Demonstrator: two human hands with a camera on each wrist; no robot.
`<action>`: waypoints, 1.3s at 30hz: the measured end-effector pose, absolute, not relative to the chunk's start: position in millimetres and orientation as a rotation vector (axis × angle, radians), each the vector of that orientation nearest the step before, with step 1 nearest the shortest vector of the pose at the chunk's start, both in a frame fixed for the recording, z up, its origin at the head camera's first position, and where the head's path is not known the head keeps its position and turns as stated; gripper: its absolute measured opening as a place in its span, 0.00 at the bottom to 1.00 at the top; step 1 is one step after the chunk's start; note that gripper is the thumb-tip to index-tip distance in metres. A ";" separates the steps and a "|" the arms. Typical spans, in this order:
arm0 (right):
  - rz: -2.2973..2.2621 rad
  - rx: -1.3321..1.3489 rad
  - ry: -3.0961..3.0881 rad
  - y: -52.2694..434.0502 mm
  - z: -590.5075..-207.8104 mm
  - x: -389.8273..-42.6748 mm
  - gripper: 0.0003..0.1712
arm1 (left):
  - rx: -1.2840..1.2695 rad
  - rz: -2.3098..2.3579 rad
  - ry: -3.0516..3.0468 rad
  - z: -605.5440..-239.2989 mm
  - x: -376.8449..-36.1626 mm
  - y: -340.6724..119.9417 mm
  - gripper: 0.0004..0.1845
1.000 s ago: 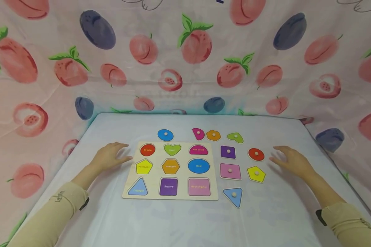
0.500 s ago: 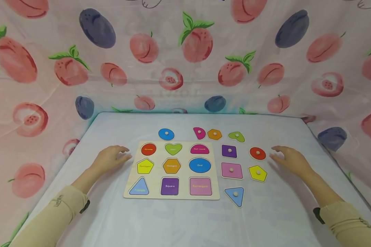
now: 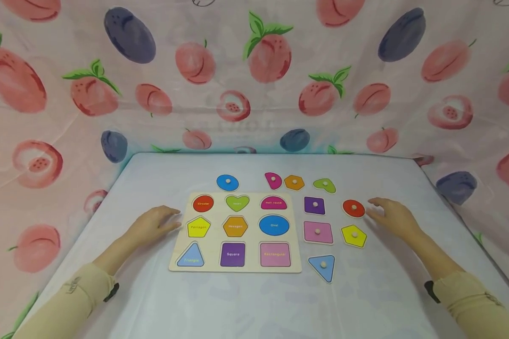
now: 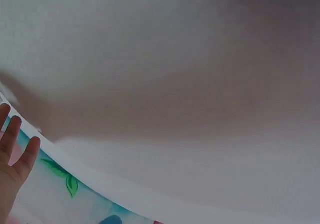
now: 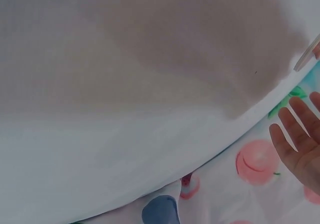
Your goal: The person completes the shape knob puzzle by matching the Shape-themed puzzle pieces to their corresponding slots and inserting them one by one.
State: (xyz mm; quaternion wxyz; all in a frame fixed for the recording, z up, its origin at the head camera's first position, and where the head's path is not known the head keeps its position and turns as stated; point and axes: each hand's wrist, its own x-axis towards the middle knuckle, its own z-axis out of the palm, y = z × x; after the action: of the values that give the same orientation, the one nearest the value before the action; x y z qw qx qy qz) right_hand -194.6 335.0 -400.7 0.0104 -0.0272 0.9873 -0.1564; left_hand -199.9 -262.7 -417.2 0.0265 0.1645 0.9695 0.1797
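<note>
A wooden shape-puzzle board (image 3: 235, 232) lies mid-table, its nine coloured recesses bare. My left hand (image 3: 152, 224) lies flat, palm down, just left of the board, fingertips (image 3: 175, 225) at its edge; it holds nothing. My right hand (image 3: 392, 216) rests open on the table, fingers almost touching the red circle piece (image 3: 353, 208). Loose knobbed pieces lie right of the board: purple square (image 3: 314, 205), pink rectangle (image 3: 317, 232), yellow pentagon (image 3: 354, 235), blue triangle (image 3: 323, 266). Behind the board sit the blue oval (image 3: 227, 182), magenta half-round (image 3: 273, 180), orange hexagon (image 3: 294, 182) and green heart (image 3: 324, 185).
The white table (image 3: 254, 306) is walled on three sides by a fruit-print cloth (image 3: 254, 75). Both wrist views show mostly the white table surface (image 4: 180, 74), with my left fingers (image 4: 15, 154) and right fingers (image 5: 300, 139) at the frame edges.
My right hand has slid slightly left toward the red circle piece. My left hand has drawn back a little along the board's left edge.
</note>
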 end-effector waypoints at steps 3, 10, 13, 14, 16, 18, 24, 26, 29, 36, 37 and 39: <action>-0.557 -0.093 3.057 332.8 -401.4 -197.5 0.29 | 0.519 0.564 2.973 -417.8 -197.2 -264.8 0.27; -0.708 -0.125 3.005 330.2 -402.1 -203.0 0.29 | 0.539 0.659 2.850 -422.5 -192.5 -268.7 0.42; -0.756 -0.134 2.987 332.0 -404.0 -205.8 0.29 | 0.636 0.646 2.789 -423.4 -190.2 -269.8 0.52; -0.768 -0.136 2.979 332.7 -404.7 -206.9 0.29 | 0.671 0.642 2.771 -423.5 -189.4 -270.2 0.55; -0.787 -0.144 2.962 334.1 -406.1 -209.2 0.29 | 0.722 0.628 2.738 -423.9 -188.6 -271.3 0.60; -0.797 -0.162 2.952 334.7 -407.5 -210.7 0.30 | 0.758 0.626 2.717 -424.5 -189.0 -272.4 0.63; -0.803 -0.205 2.934 333.8 -410.7 -211.7 0.33 | 0.756 0.589 2.696 -423.9 -190.1 -271.3 0.65; -0.801 -0.189 2.920 331.6 -410.8 -211.9 0.32 | 0.733 0.569 2.699 -423.7 -190.1 -271.3 0.65; -0.788 -0.159 2.909 328.3 -411.6 -212.7 0.31 | 0.711 0.539 2.696 -423.3 -190.4 -271.2 0.66; -0.737 -0.111 2.947 323.0 -414.2 -214.2 0.25 | 0.691 0.478 2.648 -425.6 -193.0 -270.4 0.68; -0.732 -0.104 2.954 322.8 -414.6 -214.3 0.25 | 0.689 0.481 2.638 -425.6 -193.7 -270.1 0.68; -0.726 -0.099 2.972 321.7 -415.5 -214.2 0.24 | 0.674 0.476 2.622 -425.6 -195.2 -270.0 0.69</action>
State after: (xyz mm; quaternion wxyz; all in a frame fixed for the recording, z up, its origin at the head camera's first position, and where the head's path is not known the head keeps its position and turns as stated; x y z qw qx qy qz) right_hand -214.2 321.7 -415.5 0.0404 -0.0323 0.9701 -0.2370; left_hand -195.2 -270.0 -425.6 0.1951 0.2406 0.9355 0.1699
